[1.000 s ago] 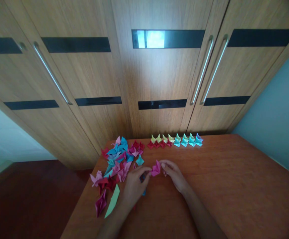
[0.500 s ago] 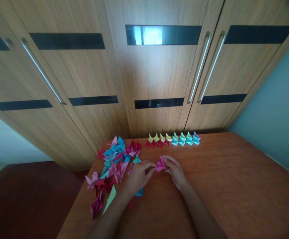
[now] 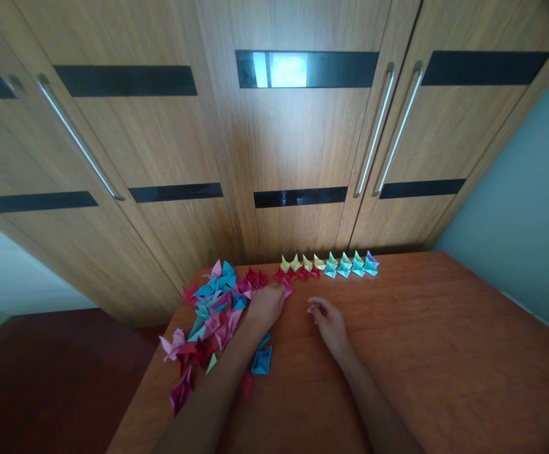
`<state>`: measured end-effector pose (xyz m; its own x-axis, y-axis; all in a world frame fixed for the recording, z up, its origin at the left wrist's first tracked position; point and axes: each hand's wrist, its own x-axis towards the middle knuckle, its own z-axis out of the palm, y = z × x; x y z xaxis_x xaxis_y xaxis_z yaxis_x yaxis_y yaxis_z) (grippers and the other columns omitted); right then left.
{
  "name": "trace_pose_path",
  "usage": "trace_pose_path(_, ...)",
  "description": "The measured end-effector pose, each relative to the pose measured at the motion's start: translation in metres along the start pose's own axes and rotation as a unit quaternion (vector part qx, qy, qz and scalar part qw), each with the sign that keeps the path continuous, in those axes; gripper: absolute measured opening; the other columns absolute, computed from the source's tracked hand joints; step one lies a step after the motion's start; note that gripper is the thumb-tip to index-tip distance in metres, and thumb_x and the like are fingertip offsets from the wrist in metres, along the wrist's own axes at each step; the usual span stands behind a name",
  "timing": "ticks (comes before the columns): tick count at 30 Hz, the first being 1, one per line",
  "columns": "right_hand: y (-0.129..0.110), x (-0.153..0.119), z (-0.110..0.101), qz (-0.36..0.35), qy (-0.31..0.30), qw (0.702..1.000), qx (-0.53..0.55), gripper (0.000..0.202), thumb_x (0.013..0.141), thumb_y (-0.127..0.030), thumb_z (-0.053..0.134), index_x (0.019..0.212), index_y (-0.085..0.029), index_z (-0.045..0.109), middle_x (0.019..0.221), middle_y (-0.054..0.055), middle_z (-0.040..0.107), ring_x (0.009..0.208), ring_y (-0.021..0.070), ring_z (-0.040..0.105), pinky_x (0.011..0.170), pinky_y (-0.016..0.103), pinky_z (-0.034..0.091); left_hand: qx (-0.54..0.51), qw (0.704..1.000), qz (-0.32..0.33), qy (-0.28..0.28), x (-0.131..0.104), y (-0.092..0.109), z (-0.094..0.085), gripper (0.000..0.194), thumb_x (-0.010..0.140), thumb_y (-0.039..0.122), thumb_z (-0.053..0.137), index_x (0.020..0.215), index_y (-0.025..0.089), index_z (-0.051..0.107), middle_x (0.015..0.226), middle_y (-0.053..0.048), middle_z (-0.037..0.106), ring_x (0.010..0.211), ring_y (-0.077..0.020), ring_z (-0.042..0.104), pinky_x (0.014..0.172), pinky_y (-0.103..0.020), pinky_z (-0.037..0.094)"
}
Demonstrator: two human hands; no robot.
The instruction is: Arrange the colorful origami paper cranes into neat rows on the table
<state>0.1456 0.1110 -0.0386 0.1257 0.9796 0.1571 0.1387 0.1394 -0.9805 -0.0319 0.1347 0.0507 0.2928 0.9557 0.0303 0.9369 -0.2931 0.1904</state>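
Note:
My left hand (image 3: 267,305) reaches to the near side of a row of folded paper cranes. Its fingers are closed on a pink paper crane (image 3: 287,289), which shows past the fingertips just in front of the red cranes (image 3: 303,273). Part of that crane is hidden by the fingers. To the right, my right hand (image 3: 330,323) hovers over the table with loosely curled fingers, thumb a little apart, holding nothing. Left of my left hand lies a mixed heap of pink, blue and red cranes (image 3: 215,312).
Yellow cranes (image 3: 306,261) and teal cranes (image 3: 344,268) continue the row along the back of the wooden table (image 3: 426,353). A blue crane (image 3: 262,360) and a red one (image 3: 247,386) lie beside my left forearm. Behind stands a wooden wardrobe (image 3: 293,151).
My left hand has carried the pink crane forward and left toward the row's red cranes. My right hand has let go of it and stayed near its place.

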Motion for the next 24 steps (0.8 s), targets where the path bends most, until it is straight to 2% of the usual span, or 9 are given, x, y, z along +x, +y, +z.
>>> trace_pose_path(12, -0.005, -0.001, -0.001, -0.004, 0.001, 1.000, -0.008, 0.023, 0.077, -0.032, 0.053, 0.091, -0.020, 0.067, 0.079, 0.004, 0.070, 0.072, 0.0194, 0.064, 0.056, 0.027, 0.049, 0.033, 0.999, -0.021, -0.029, 0.017, 0.004, 0.008, 0.029, 0.094, 0.018, 0.037, 0.103, 0.017, 0.065, 0.103, -0.013, 0.067, 0.093, -0.0215, 0.065, 0.082, -0.032, 0.049)
trace_pose_path(24, 0.001, 0.001, -0.001, -0.001, -0.014, 1.000, -0.018, 0.023, 0.079, -0.033, 0.051, 0.090, -0.021, 0.067, 0.078, 0.003, 0.069, 0.072, 0.0193, 0.063, 0.057, 0.027, 0.048, 0.029, 0.999, -0.019, -0.028, 0.025, 0.006, 0.007, 0.028, 0.094, 0.019, 0.038, 0.103, 0.015, 0.064, 0.104, -0.015, 0.067, 0.095, -0.0226, 0.065, 0.083, -0.033, 0.049)
